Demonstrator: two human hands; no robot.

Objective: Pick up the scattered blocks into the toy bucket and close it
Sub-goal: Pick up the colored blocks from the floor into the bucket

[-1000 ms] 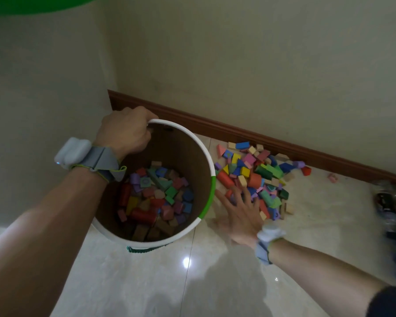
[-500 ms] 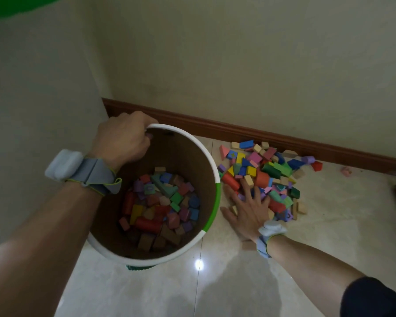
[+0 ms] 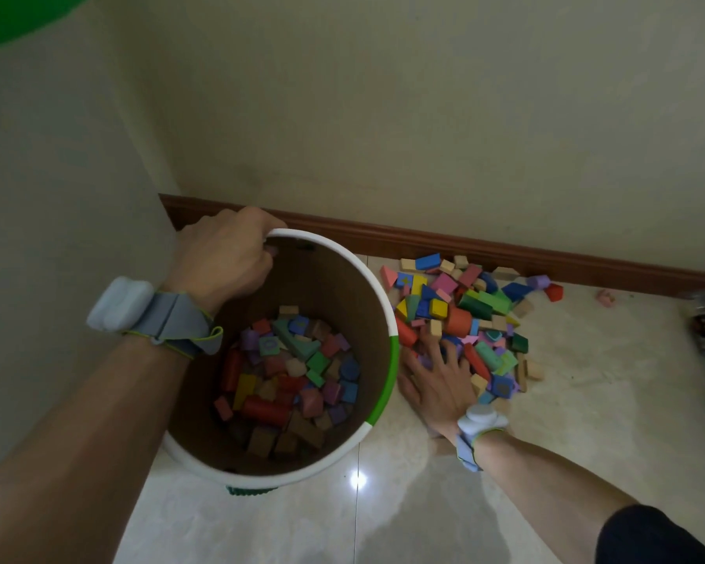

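You are mid-gathering: your left hand (image 3: 224,258) grips the toy bucket (image 3: 383,303) rim. Your right hand (image 3: 436,380) lies spread, fingers apart, on the scattered blocks (image 3: 477,315); next, close it around a handful.

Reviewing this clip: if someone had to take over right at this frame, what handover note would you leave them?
Left hand grips the far rim of the toy bucket, holding it upright on the floor.
Right hand lies fingers spread on the near edge of the block pile, holding nothing.
Done: many blocks already lie in the bucket's bottom.
Left: gather the pile by the baseboard, plus a stray pink piece further right, then close the bucket. No lid is in view.
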